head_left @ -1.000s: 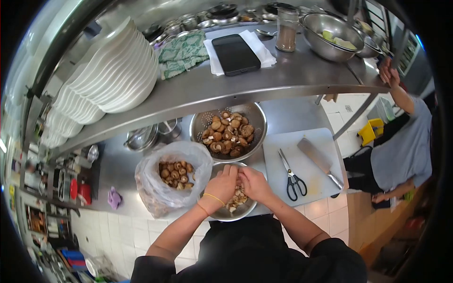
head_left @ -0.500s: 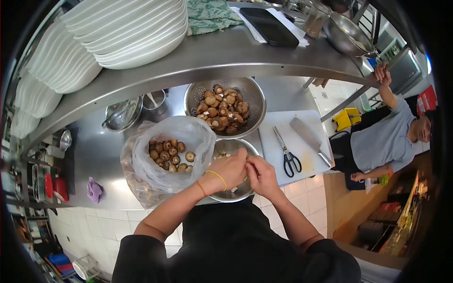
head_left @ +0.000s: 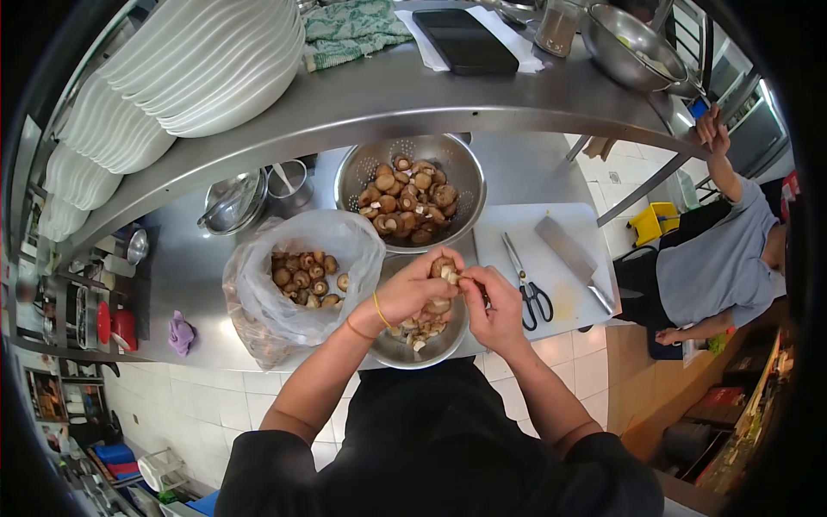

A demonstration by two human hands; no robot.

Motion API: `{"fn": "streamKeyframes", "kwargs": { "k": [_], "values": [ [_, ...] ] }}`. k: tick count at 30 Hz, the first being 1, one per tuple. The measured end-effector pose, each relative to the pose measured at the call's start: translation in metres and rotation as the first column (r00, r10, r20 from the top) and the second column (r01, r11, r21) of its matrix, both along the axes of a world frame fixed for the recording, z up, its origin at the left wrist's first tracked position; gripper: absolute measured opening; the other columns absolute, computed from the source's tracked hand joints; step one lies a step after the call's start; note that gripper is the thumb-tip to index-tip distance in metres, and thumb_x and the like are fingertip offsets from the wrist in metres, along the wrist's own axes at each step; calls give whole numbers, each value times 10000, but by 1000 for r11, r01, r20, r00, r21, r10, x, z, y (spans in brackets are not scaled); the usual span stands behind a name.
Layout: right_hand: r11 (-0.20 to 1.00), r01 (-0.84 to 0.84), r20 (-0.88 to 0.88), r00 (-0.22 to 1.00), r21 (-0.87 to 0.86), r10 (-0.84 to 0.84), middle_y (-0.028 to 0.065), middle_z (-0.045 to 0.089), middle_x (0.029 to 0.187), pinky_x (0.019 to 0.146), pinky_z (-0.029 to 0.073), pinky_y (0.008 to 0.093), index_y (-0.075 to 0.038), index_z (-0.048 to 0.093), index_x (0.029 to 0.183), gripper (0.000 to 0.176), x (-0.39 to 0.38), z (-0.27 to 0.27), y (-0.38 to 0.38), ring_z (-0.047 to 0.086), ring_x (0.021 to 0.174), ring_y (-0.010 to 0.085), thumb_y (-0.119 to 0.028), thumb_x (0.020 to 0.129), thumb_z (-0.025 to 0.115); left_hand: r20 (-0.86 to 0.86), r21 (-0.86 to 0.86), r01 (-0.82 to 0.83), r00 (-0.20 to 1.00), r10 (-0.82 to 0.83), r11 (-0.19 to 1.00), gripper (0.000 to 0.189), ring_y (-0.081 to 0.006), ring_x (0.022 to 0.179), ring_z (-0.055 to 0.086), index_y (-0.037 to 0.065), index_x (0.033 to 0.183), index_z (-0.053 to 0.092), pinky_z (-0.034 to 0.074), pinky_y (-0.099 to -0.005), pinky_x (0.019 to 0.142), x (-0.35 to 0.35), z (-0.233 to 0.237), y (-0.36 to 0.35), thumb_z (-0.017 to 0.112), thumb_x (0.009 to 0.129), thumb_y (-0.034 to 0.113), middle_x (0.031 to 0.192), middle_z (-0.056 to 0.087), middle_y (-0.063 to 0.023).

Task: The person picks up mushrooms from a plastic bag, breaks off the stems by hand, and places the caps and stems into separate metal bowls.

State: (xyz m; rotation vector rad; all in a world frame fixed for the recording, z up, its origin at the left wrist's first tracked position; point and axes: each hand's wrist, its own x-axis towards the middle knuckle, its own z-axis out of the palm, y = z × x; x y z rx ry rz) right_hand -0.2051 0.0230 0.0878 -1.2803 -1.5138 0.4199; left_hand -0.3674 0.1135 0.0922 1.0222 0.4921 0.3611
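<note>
My left hand (head_left: pixel 405 295) is closed around mushrooms; a brown-capped mushroom (head_left: pixel 442 266) shows at its fingertips, its pale underside toward my right hand. The thumb and fingers of my right hand (head_left: pixel 494 308) are pinched together at that mushroom's edge; exactly which part they grip is hidden. Both hands are above a small steel bowl (head_left: pixel 388 351) holding pale, cut-looking mushroom pieces (head_left: pixel 419 331). Behind it, a steel colander (head_left: pixel 472 177) is heaped with mushrooms (head_left: pixel 405 196). To the left stands an open plastic bag (head_left: pixel 349 246) with more whole mushrooms (head_left: pixel 297 277).
Black-handled scissors (head_left: pixel 527 284) and a cleaver (head_left: pixel 564 250) lie on a white cutting board (head_left: pixel 551 306). Overhead, a steel shelf (head_left: pixel 379 103) carries stacked white bowls (head_left: pixel 215 69), a phone (head_left: pixel 465 41) and a pan (head_left: pixel 629 52). Another person (head_left: pixel 715 250) stands at right.
My hands have come up slightly and turned, so the mushroom in them now shows. More of the pieces in the small bowl are visible. The view has shifted a little.
</note>
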Motion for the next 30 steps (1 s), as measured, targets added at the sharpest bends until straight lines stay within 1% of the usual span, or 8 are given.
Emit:
{"fn": "streamKeyframes", "kwargs": {
  "k": [8, 10, 12, 14, 17, 23, 26, 30],
  "values": [
    [953, 303, -505, 819, -21, -271, 51, 640, 901, 654, 476, 216, 6, 625, 1044, 103, -6, -6, 2, 569, 727, 91, -16, 964, 564, 309, -214, -395, 840, 445, 893, 399, -205, 707, 645, 81, 1275, 407, 431, -272, 442, -12, 6, 38, 608, 933, 115, 1040, 576, -117],
    [973, 223, -213, 949, -63, -232, 85, 653, 918, 714, 496, 255, -4, 638, 1055, 125, 1, -10, 4, 596, 759, 131, -22, 973, 545, -318, 339, -270, 869, 380, 901, 581, -190, 698, 649, 81, 1386, 304, 438, -259, 445, -15, 10, 57, 640, 955, 279, 1059, 576, -130],
    [986, 52, -53, 997, -158, -61, 134, 643, 875, 704, 507, 294, 7, 640, 1060, 168, 3, -29, 3, 615, 726, 206, -110, 940, 634, -376, 415, -260, 823, 425, 872, 719, -174, 679, 645, 90, 1461, 194, 440, -257, 456, -13, -12, 69, 624, 966, 386, 1055, 579, -132],
    [989, -129, 507, 850, -65, 144, 158, 627, 936, 745, 510, 341, -5, 648, 1081, 265, 0, -54, -1, 623, 789, 253, -214, 921, 671, -226, 355, -468, 797, 560, 810, 710, -190, 678, 652, 107, 1472, 193, 448, -261, 470, -10, -22, 75, 572, 982, 453, 1085, 562, -133],
    [910, -82, -50, 996, -407, 68, 176, 617, 1018, 772, 511, 374, -11, 627, 1149, 398, -15, -43, 5, 622, 847, 295, -303, 891, 709, -53, 136, -430, 896, 440, 893, 704, -228, 726, 663, 144, 1485, 198, 505, -304, 576, -18, -19, 52, 384, 995, 613, 1214, 483, -153],
    [937, -172, 146, 964, -303, 223, 183, 621, 1030, 765, 509, 397, -16, 519, 1244, 530, -18, -4, 36, 641, 900, 329, -321, 865, 731, 168, 382, -378, 926, 339, 844, 681, -201, 1193, 489, 131, 1464, 289, 465, -342, 923, -16, -33, 5, 239, 1012, 638, 1318, 433, -117],
    [949, -208, 264, 926, -235, 269, 188, 634, 1003, 765, 512, 396, -16, 518, 1214, 507, -16, -3, 42, 652, 899, 340, -301, 857, 739, 185, -64, -497, 846, 500, 865, 559, -165, 1118, 538, 90, 1378, 404, 489, -324, 882, -21, -19, -10, 361, 1040, 534, 1252, 511, -94],
    [916, -241, 200, 928, -320, 313, 216, 648, 945, 743, 507, 459, -32, 505, 1172, 432, -14, 8, 39, 638, 885, 419, -326, 905, 675, 4, 41, -415, 910, 415, 909, 374, -141, 977, 615, 29, 1236, 535, 527, -277, 817, -40, -26, -10, 562, 1020, 333, 1117, 599, -83]
  ]
}}
